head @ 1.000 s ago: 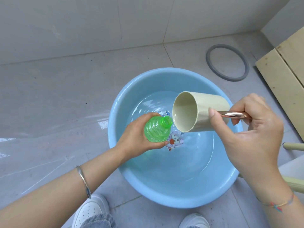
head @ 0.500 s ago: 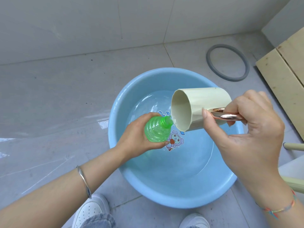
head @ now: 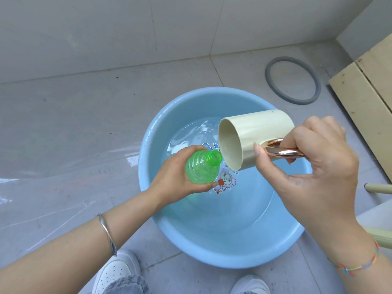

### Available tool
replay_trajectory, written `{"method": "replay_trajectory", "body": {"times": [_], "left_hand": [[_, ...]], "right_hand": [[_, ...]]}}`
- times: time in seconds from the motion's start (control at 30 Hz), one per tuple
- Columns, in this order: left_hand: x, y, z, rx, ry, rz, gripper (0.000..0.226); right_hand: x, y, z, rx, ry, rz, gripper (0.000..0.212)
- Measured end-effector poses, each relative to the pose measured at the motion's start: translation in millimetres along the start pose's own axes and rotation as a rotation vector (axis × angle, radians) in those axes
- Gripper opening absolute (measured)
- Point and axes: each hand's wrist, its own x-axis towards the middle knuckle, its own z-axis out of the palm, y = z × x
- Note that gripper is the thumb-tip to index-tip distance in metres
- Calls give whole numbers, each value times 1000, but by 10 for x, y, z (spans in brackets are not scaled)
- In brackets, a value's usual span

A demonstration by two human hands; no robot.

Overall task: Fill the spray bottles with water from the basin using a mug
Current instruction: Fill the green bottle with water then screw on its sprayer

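Observation:
A light blue basin (head: 212, 251) with water stands on the grey tiled floor. Over it my left hand (head: 176, 179) grips a green ribbed spray bottle (head: 201, 166), cap off, its open neck pointing up and right. My right hand (head: 314, 172) holds a cream mug (head: 254, 136) by its shiny copper handle (head: 282, 151). The mug lies tipped almost on its side, its open mouth facing left, its lower rim just right of the bottle's neck. A cartoon sticker (head: 224, 181) shows on the basin's bottom.
A grey rubber ring (head: 269, 81) lies on the floor at the back right. Pale wooden boards (head: 364, 98) run along the right edge. A cream chair or stool leg (head: 379, 188) sticks in from the right. My white shoes (head: 116, 270) are below the basin.
The mug has tilted further, its base rising and its mouth turning more to the left and down. The bottle and my left hand have stayed almost in place.

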Motion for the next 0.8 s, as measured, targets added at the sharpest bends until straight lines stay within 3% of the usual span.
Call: {"method": "replay_trajectory", "body": {"times": [0.27,0.4,0.57,0.7,0.8], "left_hand": [[0,-15,0,4,2,13,71],[1,-9,-2,-22,2,8,70],[-23,33,-22,-52,20,8,69],[-52,255,-172,-103,79,38,70],[-41,640,-379,-137,126,97,68]], "right_hand": [[7,-12,14,-34,2,-67,33],[-11,13,1,8,29,37,33],[-94,136,9,238,147,475,36],[-152,154,-150,832,439,968,41],[-123,91,-408,1077,530,1111,42]]}}
